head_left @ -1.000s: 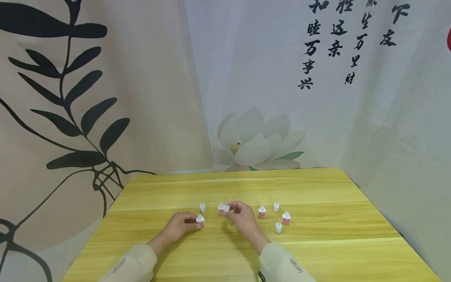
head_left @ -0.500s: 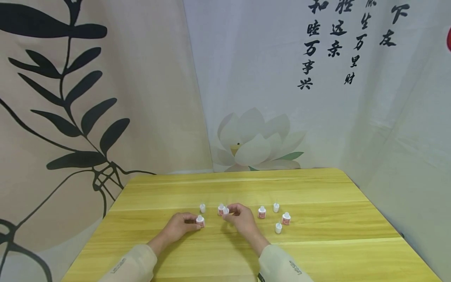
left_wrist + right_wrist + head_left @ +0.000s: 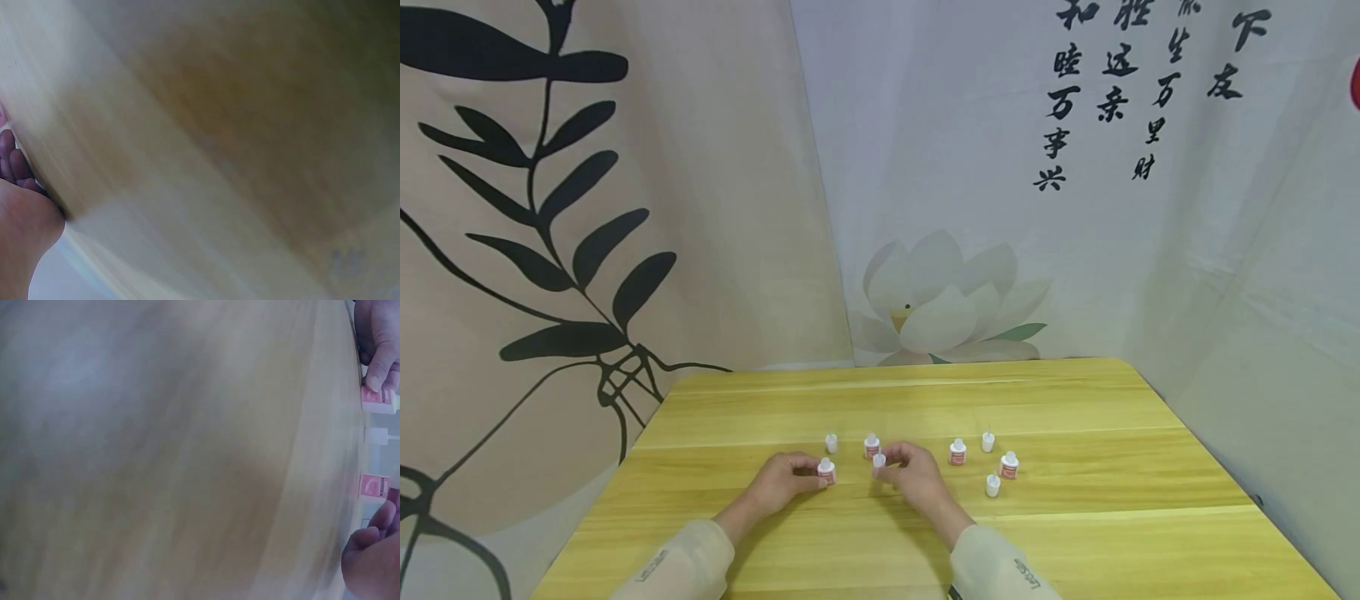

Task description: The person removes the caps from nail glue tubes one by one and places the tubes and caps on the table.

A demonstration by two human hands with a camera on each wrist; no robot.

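Observation:
In the head view my left hand (image 3: 786, 483) grips a small white bottle (image 3: 827, 472) with a pink label, thumb and fingers on its sides. It stands upright on the table. My right hand (image 3: 917, 479) pinches a small white cap (image 3: 879, 461) at its fingertips, just in front of a second labelled bottle (image 3: 872, 447). Another white cap (image 3: 831, 443) stands behind the left hand's bottle, a thin stem pointing up. The right wrist view shows the held bottle (image 3: 377, 400), the loose cap (image 3: 376, 436) and the second bottle (image 3: 375, 486) along its right edge.
To the right of my right hand stand two more labelled bottles, one nearer (image 3: 957, 452) and one farther right (image 3: 1009, 466). Two white caps stand near them, one behind (image 3: 988, 442) and one in front (image 3: 992, 485). The wooden table (image 3: 1112, 550) ends at a printed curtain (image 3: 760, 208).
My right hand has drawn the cap a little toward me, away from the second bottle, which now shows more fully. My left hand and its bottle have stayed in place.

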